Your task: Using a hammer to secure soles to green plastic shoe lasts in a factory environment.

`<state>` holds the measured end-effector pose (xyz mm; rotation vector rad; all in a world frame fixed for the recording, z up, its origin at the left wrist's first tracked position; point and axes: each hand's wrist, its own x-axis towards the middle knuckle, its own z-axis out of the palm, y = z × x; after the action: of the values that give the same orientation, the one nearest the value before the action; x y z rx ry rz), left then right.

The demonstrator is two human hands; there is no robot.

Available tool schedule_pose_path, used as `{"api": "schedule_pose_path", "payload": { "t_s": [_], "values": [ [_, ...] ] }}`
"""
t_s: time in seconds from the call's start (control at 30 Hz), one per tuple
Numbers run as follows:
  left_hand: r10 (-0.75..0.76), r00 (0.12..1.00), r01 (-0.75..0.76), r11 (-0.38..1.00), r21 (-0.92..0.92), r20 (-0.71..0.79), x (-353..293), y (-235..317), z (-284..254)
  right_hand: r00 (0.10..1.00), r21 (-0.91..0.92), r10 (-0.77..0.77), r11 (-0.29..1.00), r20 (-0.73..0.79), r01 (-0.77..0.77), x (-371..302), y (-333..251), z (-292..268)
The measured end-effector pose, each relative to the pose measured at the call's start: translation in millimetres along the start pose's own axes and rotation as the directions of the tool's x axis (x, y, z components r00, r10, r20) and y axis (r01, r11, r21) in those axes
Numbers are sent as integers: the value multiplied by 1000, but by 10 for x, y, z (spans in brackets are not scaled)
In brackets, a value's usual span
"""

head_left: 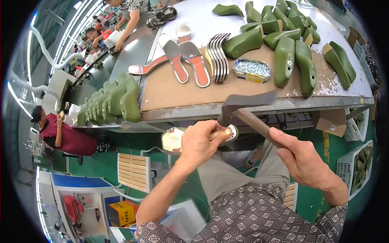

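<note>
My right hand (pixel 302 160) is closed round the wooden handle of a hammer (pixel 259 124), whose dark metal head slants up to the right. The head's striking end is close above the heel of an upturned shoe last with a cream insole (pixel 172 139) on it. My left hand (pixel 201 141) grips this last across its middle, thumb and fingers closed near the heel. Whether a tack is between those fingers is hidden. Beyond the hands, on the bench, a box of small metal tacks (pixel 252 69) stands beside a row of curved insoles (pixel 219 58).
Green shoe lasts (pixel 285 60) crowd the bench's right side; another row (pixel 115 99) stands at left. Loose orange and grey insoles (pixel 195 62) lie behind the bench edge (pixel 251 108). A white basket of lasts (pixel 356 168) is at right, a slatted chair (pixel 133 172) at left. Other people sit farther left.
</note>
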<state>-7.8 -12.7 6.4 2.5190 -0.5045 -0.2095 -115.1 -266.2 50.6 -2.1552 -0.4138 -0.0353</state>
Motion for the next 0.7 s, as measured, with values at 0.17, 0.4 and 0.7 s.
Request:
{"api": "schedule_pose_path", "payload": {
  "t_s": [0.17,0.4,0.7],
  "values": [
    [509,859,-479,761,438,57,-51,-385,-204,986,51,-103,993,-134,110,-200,143,-23],
    [377,918,-396,861,318,121,-30,-303,-166,960,106,-33,992,-279,65,-327,310,82],
    [363,928,-371,866,334,90,-72,-302,-100,899,-276,-365,914,-244,296,-154,121,-190]
  ]
}}
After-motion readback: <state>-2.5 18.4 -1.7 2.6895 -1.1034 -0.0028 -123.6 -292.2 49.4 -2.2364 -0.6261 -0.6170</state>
